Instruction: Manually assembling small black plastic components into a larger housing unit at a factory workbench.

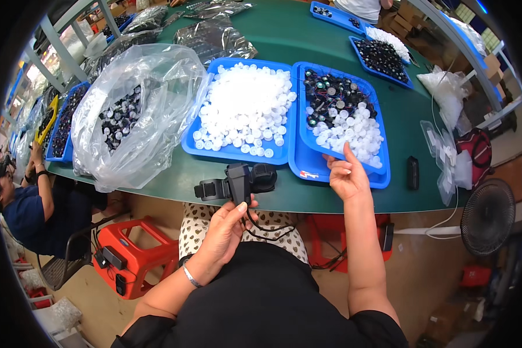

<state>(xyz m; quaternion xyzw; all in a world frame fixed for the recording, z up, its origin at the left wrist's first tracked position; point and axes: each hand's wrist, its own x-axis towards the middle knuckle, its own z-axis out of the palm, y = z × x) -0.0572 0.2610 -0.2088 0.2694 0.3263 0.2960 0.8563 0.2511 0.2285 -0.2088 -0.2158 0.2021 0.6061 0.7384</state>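
Black strapped device at the near edge of the green worktop, roughly midway along it. Boxy upright body, dark plastic, slightly tapered; strap piece with buckle-like frames on its left, rounded black loop on its right. Thin black cord hangs from it, curving over the patterned trousers. Left hand holds the body low down, thumb across its front, fingers closed around; can't tell if the device touches the worktop.

Right hand at the near rim of the inner blue tray, fingers part curled, one extended up by the caps; can't tell if it grips the rim. Inner tray: dark wired parts with round metallic discs toward the far side, translucent white caps heaped toward the near right corner. It sits in a lower blue tray, near the worktop's near edge.

Left of these, just beside: blue tray of white caps, heaped high. Farther left, clear plastic bag, mouth open, dark parts inside. Dark oblong object near the worktop's near edge, right of the trays.
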